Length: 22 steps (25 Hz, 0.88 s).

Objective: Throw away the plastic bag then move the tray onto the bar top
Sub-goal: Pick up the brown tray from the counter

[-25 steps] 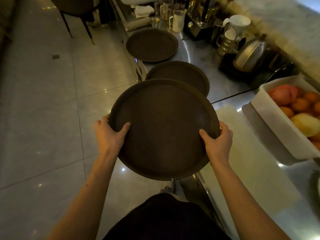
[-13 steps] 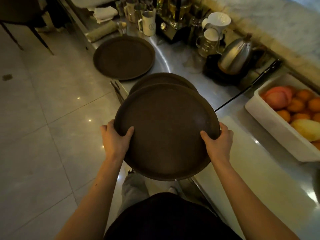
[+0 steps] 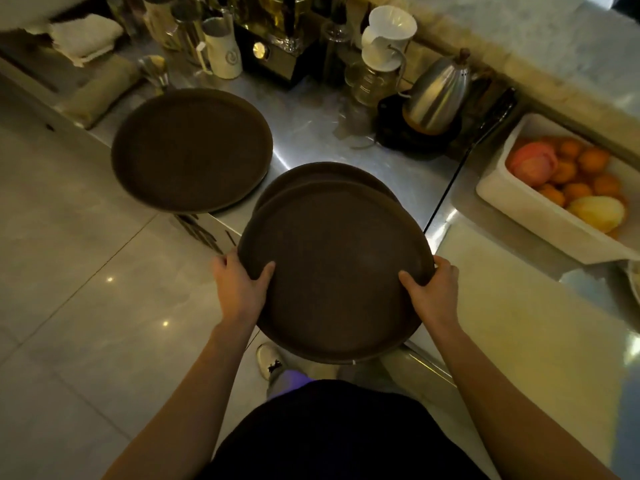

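Note:
I hold a round dark brown tray (image 3: 337, 268) level in front of me, above the counter's front edge. My left hand (image 3: 239, 289) grips its left rim and my right hand (image 3: 434, 294) grips its right rim, thumbs on top. A second brown tray (image 3: 322, 173) lies on the steel counter just behind it, mostly covered by the held one. A third brown tray (image 3: 190, 150) lies further left, overhanging the counter edge. The marble bar top (image 3: 554, 39) runs along the upper right. No plastic bag is in view.
Behind the trays stand a steel kettle (image 3: 438, 95), a white dripper on a glass server (image 3: 384, 39), a white mug (image 3: 223, 51) and dark bottles. A white bin of fruit (image 3: 540, 216) sits at right, beside a pale cutting board (image 3: 512, 323). Tiled floor lies left.
My view has turned right and closer to the counter. The held tray has come over the tray lying on the counter. Both hands keep the same grip.

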### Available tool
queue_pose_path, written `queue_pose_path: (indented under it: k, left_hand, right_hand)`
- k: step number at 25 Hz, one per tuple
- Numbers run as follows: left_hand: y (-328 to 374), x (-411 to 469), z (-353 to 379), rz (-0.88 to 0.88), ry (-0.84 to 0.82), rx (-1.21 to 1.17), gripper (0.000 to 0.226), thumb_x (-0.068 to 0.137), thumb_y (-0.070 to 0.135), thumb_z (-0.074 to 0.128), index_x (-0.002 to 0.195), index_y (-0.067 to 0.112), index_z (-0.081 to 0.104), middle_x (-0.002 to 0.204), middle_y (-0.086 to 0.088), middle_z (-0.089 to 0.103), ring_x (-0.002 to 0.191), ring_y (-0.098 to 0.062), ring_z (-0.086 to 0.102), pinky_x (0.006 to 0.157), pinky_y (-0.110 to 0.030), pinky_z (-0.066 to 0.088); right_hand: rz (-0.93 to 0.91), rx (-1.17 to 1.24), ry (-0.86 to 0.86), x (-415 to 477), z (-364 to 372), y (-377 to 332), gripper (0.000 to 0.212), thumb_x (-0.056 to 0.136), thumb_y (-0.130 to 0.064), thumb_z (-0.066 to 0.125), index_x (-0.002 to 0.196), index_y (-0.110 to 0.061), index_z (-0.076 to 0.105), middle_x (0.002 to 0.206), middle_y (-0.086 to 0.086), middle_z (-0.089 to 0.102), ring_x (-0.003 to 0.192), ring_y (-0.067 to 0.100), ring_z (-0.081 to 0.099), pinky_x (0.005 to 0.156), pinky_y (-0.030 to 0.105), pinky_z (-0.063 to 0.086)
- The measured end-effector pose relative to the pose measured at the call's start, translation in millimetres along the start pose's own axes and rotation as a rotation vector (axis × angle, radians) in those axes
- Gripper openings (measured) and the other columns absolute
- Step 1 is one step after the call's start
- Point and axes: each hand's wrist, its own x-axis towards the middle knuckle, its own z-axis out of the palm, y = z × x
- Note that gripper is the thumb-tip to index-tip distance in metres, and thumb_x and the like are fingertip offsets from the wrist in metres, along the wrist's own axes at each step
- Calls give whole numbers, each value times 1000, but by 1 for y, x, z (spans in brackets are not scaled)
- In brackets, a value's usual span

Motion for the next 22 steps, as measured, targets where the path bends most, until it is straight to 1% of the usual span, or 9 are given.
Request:
queue_pose_path:
  k: [4,10,16,22]
  left_hand:
    - [2,24,11,30,-50,28,65,85,35,73,137,6,47,136,-14,41,124,-28,47,103,-36,43]
    - [12,50,30,-34,-52,70,64,86,35,72,137,7,46,134,-14,40,123,-27,46,104,-35,42]
    - [20,68,42,-73,-46,168,67,86,38,70,140,9,43,135,-15,40,125,-30,45,104,-40,45]
    - [22,74,49,-108,-78,184,69,86,34,71,142,9,40,137,-16,37,129,-32,41,105,-43,45]
  right_hand:
    - [25,-57,-17,20,12,-3,70,80,-34,75,134,-6,42,131,16,42,115,34,53,96,43,45]
    - [32,-79,-88,59,33,-10,68,83,-34,72,136,-6,40,133,17,42,117,36,51,99,44,44]
    - [2,-109,-114,90,41,-17,67,85,-36,69,137,-10,36,135,15,39,119,34,50,100,44,43]
    - [9,-210,-139,96,50,-16,68,86,-35,68,137,-6,35,131,21,40,116,37,50,97,46,44]
